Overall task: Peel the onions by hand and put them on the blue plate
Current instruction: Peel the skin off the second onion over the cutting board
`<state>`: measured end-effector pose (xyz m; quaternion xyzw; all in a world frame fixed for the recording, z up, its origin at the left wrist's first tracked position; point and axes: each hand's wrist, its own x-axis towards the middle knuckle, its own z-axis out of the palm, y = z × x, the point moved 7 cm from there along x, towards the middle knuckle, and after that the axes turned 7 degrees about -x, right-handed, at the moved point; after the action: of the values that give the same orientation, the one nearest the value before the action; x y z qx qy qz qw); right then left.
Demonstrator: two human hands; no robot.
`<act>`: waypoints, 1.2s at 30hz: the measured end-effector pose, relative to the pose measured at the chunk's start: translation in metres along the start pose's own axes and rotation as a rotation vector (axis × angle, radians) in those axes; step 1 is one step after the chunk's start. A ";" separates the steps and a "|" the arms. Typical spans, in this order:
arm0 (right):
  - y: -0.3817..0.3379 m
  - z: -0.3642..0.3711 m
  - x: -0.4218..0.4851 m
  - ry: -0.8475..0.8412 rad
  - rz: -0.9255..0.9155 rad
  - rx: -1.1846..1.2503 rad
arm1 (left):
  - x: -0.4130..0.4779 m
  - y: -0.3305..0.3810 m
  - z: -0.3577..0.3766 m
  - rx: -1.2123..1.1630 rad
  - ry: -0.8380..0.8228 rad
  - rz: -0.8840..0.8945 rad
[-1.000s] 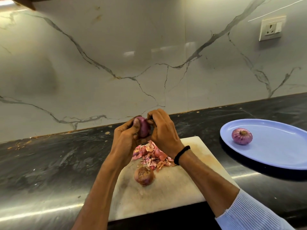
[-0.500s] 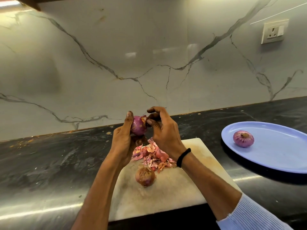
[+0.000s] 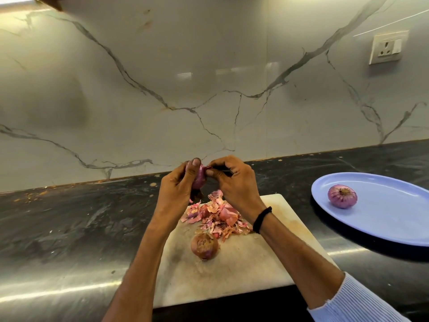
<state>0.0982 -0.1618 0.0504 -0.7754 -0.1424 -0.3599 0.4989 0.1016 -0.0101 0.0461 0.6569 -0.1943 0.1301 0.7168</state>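
The dark table (image 3: 69, 228) carries a pale cutting board (image 3: 232, 275) in the near middle. The blue plate (image 3: 383, 217) stands to the right of the board, with one peeled onion (image 3: 342, 196) on its left part. Above the board's far edge the left hand (image 3: 178, 191) has its grip closed around a purple onion (image 3: 200, 176) and the right hand (image 3: 234, 182) pinches the skin at its top, while an unpeeled onion (image 3: 204, 245) and a pile of skins (image 3: 216, 214) lie below on the board.

Left hand (image 3: 176, 189) grips onion (image 3: 200, 178), right hand (image 3: 234, 182) seemingly pinches skin (image 3: 208, 167).
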 end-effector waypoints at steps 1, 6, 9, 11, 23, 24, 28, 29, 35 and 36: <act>0.000 0.001 0.000 -0.005 -0.010 -0.020 | 0.001 0.000 -0.001 0.054 -0.007 0.015; -0.010 0.009 -0.007 -0.006 -0.163 -0.176 | -0.001 -0.008 -0.003 -0.001 0.037 -0.090; -0.018 0.012 -0.010 0.025 -0.216 -0.200 | -0.004 -0.018 -0.001 -0.155 0.085 -0.268; -0.020 0.013 -0.010 0.036 -0.211 -0.184 | -0.007 -0.024 0.002 -0.247 0.106 -0.388; 0.008 0.019 -0.011 -0.062 0.400 0.530 | -0.007 -0.038 0.008 -0.577 0.083 -0.552; 0.009 0.015 -0.008 -0.020 0.455 0.708 | -0.005 -0.037 0.006 -0.617 0.096 -0.545; 0.012 0.005 -0.007 0.022 0.492 0.698 | -0.001 -0.034 -0.002 -0.603 0.158 -0.493; 0.015 0.003 -0.007 0.025 0.477 0.550 | -0.001 -0.035 -0.004 -0.571 0.186 -0.490; 0.010 -0.017 -0.006 0.085 0.268 -0.019 | -0.001 -0.028 -0.014 -0.461 0.299 -0.416; 0.007 -0.017 -0.005 0.076 0.235 -0.039 | -0.001 -0.028 -0.015 -0.438 0.313 -0.402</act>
<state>0.0910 -0.1794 0.0463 -0.7822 -0.0244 -0.3307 0.5274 0.1143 0.0022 0.0201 0.4846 0.0284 0.0408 0.8733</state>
